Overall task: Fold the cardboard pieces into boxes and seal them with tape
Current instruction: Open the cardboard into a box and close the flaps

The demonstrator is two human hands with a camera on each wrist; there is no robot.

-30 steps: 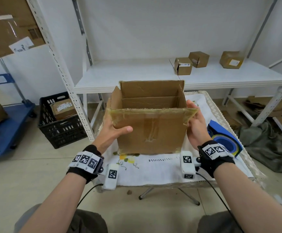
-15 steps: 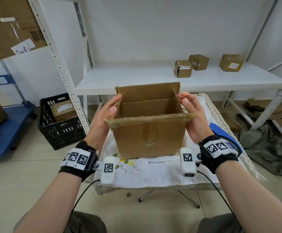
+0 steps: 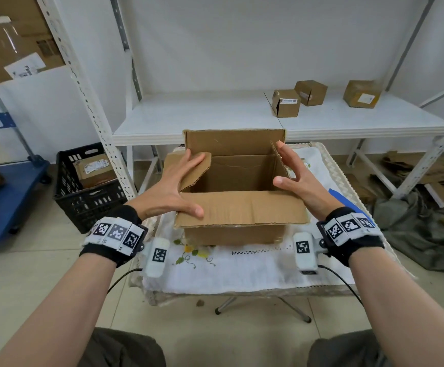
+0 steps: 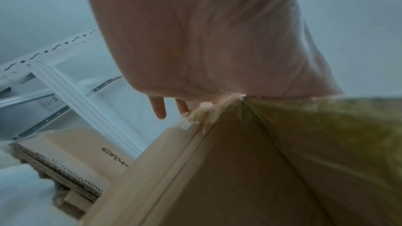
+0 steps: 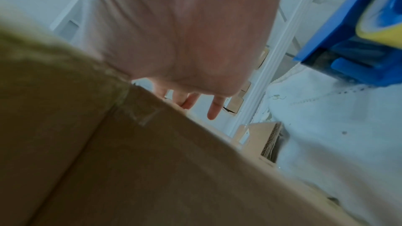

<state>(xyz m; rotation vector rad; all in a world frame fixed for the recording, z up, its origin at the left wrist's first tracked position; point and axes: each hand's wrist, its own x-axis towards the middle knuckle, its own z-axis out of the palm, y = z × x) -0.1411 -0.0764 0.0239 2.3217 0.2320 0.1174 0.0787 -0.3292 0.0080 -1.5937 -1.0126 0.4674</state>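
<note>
cardboard box (image 3: 232,231) upright on worktop | left hand (image 3: 174,188), right hand (image 3: 299,177): fingers spread straight, pressing side flaps inward to close top

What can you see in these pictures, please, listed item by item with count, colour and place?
open box: one, brown, on the cloth, flaps up
cloth: one, white, over the small table
tape dispenser: one, blue, on the cloth right of the box
small boxes: three, brown, on the white shelf
crate: one, black, on the floor at left, holding a parcel
left hand: one, fingers on the left flap
right hand: one, fingers straight beside the right flap
</note>
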